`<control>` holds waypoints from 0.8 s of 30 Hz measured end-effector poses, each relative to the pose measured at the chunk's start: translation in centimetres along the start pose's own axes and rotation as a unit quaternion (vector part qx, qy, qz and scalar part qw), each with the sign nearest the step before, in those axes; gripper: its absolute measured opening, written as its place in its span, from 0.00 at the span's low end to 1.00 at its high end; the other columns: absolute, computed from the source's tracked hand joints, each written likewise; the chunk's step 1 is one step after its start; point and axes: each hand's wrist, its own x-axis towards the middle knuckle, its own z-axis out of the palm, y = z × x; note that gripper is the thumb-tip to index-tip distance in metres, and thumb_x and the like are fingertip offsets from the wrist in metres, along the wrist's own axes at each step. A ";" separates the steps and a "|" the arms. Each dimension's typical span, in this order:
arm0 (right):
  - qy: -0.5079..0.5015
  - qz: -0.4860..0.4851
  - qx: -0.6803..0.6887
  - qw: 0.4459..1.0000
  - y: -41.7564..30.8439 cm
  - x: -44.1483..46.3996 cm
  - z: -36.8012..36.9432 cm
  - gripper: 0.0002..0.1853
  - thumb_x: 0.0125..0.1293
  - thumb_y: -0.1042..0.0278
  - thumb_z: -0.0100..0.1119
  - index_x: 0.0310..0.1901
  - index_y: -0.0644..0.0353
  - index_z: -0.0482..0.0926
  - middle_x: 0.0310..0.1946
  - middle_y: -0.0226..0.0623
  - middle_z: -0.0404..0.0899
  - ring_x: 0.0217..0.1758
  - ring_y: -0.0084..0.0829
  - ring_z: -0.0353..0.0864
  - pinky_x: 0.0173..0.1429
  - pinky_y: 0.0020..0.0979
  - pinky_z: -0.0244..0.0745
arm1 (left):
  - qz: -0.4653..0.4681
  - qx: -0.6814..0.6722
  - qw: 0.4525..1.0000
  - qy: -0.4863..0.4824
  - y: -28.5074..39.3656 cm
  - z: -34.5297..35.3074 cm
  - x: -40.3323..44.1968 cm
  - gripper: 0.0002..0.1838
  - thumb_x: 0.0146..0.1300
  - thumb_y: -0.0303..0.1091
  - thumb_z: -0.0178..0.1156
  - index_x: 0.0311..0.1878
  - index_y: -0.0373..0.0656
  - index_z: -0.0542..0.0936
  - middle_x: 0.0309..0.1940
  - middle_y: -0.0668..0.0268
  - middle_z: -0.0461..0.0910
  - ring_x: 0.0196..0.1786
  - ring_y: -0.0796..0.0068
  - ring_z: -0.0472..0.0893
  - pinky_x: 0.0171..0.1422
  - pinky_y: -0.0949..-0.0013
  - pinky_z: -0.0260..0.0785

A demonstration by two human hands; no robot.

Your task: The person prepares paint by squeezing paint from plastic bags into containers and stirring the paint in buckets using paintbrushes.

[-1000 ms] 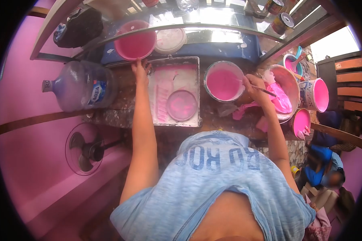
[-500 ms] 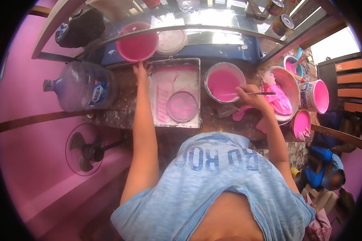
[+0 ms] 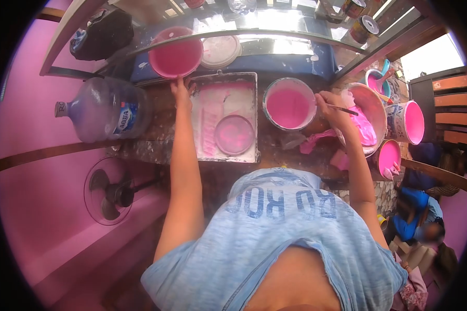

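My left hand (image 3: 182, 92) is at the near rim of a pink tub (image 3: 176, 58), its fingers partly hidden; whether it grips the rim is unclear. My right hand (image 3: 331, 108) is closed on a thin brush (image 3: 343, 109), beside the right rim of a white bucket of pink paint (image 3: 289, 105). The handle points right, over a large basin (image 3: 374, 103) with a bright pink cloth (image 3: 362, 127) in it. Between my hands lies a white paint tray (image 3: 208, 119) smeared with pink, with a round translucent lid (image 3: 234, 135) on it.
A large water bottle (image 3: 109, 110) lies at left, above a fan (image 3: 109, 192). At right stand a tilted pink-lined bucket (image 3: 413, 123) and a smaller pink container (image 3: 388, 159). A glass shelf edge (image 3: 254, 33) crosses the far side. Another person (image 3: 407, 225) is at lower right.
My right hand moved left over the paint bucket, then back right to its rim with the brush. My left hand has stayed by the pink tub.
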 end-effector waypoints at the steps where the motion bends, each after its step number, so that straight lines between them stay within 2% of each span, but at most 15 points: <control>1: -0.048 -0.007 -0.035 0.998 0.1 -0.2 0.4 0.17 0.71 0.62 0.53 0.29 0.69 0.75 0.19 0.44 0.70 0.23 0.34 0.68 0.32 0.38 0.66 | 0.000 0.004 1.000 0.003 0.1 0.2 -0.1 0.33 0.73 0.49 0.56 0.72 0.44 0.56 0.68 0.58 0.64 0.63 0.59 0.75 0.53 0.56 0.79; 3: -0.172 0.014 -0.050 0.984 -0.6 -0.6 0.2 0.17 0.71 0.62 0.53 0.30 0.69 0.75 0.21 0.47 0.73 0.23 0.35 0.69 0.34 0.37 0.68 | 0.005 0.005 1.000 -0.002 0.1 0.3 0.1 0.33 0.73 0.49 0.56 0.72 0.44 0.56 0.69 0.59 0.64 0.63 0.59 0.75 0.53 0.56 0.79; 6: -0.094 0.045 0.036 0.994 -1.1 -1.0 -1.0 0.17 0.71 0.62 0.53 0.29 0.69 0.75 0.21 0.49 0.74 0.24 0.35 0.71 0.34 0.36 0.69 | 0.000 0.000 1.000 -0.001 -0.2 -0.3 0.6 0.33 0.73 0.49 0.56 0.72 0.46 0.56 0.69 0.60 0.64 0.63 0.59 0.75 0.53 0.55 0.79; 7: -0.063 0.021 -0.010 0.998 0.1 -0.7 -1.1 0.17 0.71 0.62 0.54 0.30 0.69 0.76 0.21 0.47 0.76 0.24 0.34 0.73 0.34 0.37 0.69 | -0.006 -0.002 1.000 -0.003 -0.4 -0.5 0.7 0.33 0.73 0.49 0.56 0.72 0.46 0.56 0.69 0.60 0.64 0.63 0.59 0.75 0.53 0.55 0.79; 10: -0.066 -0.021 -0.100 0.993 -1.4 -0.7 -1.1 0.16 0.71 0.62 0.53 0.32 0.69 0.78 0.21 0.47 0.76 0.24 0.35 0.74 0.34 0.38 0.70 | -0.001 0.002 1.000 -0.012 -0.1 -0.4 0.6 0.33 0.73 0.49 0.56 0.73 0.47 0.56 0.69 0.61 0.64 0.63 0.60 0.75 0.53 0.55 0.78; 11: -0.131 0.025 -0.077 0.988 -2.6 -0.7 -1.2 0.16 0.71 0.63 0.53 0.32 0.69 0.78 0.22 0.48 0.77 0.23 0.40 0.74 0.34 0.39 0.70 | 0.000 0.001 1.000 -0.008 0.0 -0.3 0.5 0.33 0.73 0.49 0.56 0.73 0.47 0.56 0.69 0.61 0.64 0.63 0.60 0.75 0.53 0.55 0.79; 14: -0.138 0.008 0.011 0.990 -2.4 -0.7 0.7 0.16 0.70 0.64 0.54 0.31 0.69 0.78 0.22 0.50 0.76 0.24 0.45 0.74 0.34 0.40 0.70 | 0.004 0.001 1.000 -0.003 0.2 0.3 -0.1 0.33 0.73 0.49 0.56 0.73 0.47 0.56 0.68 0.61 0.64 0.63 0.60 0.75 0.53 0.56 0.79; 15: -0.120 -0.011 -0.050 0.991 -2.4 -0.3 1.1 0.16 0.70 0.64 0.54 0.30 0.69 0.78 0.23 0.50 0.79 0.26 0.48 0.77 0.35 0.42 0.71 | 0.007 0.001 1.000 -0.004 0.3 0.4 -0.3 0.33 0.73 0.49 0.56 0.73 0.47 0.56 0.68 0.60 0.64 0.63 0.60 0.75 0.53 0.57 0.79; 18: 0.016 -0.130 -0.080 0.988 -1.5 0.3 1.5 0.15 0.71 0.65 0.52 0.31 0.68 0.79 0.23 0.49 0.79 0.28 0.51 0.78 0.36 0.45 0.72 | 0.002 0.001 1.000 -0.007 0.0 -0.2 0.0 0.32 0.73 0.48 0.56 0.73 0.48 0.57 0.68 0.61 0.64 0.63 0.59 0.75 0.53 0.57 0.79; 19: -0.013 -0.114 -0.137 0.984 -1.4 0.1 0.7 0.14 0.72 0.66 0.51 0.33 0.67 0.78 0.24 0.50 0.78 0.30 0.52 0.79 0.38 0.47 0.72 | -0.003 0.002 1.000 -0.008 -0.2 -0.5 0.2 0.32 0.73 0.48 0.56 0.73 0.48 0.57 0.68 0.61 0.65 0.63 0.59 0.75 0.54 0.57 0.79; 22: -0.139 -0.057 -0.132 0.980 -3.0 -0.5 0.2 0.12 0.72 0.67 0.51 0.34 0.68 0.76 0.26 0.51 0.78 0.31 0.53 0.78 0.38 0.47 0.71 | 0.004 0.003 1.000 -0.006 0.1 -0.1 -0.3 0.32 0.73 0.49 0.56 0.72 0.48 0.57 0.68 0.62 0.65 0.63 0.59 0.74 0.54 0.56 0.79; 24: -0.177 -0.017 -0.093 0.980 -4.0 -0.3 1.3 0.12 0.72 0.67 0.51 0.35 0.68 0.76 0.28 0.52 0.78 0.33 0.54 0.78 0.38 0.47 0.71 | 0.000 0.000 1.000 -0.007 -0.1 0.0 -0.1 0.31 0.73 0.50 0.56 0.72 0.48 0.58 0.67 0.62 0.65 0.63 0.59 0.74 0.54 0.56 0.78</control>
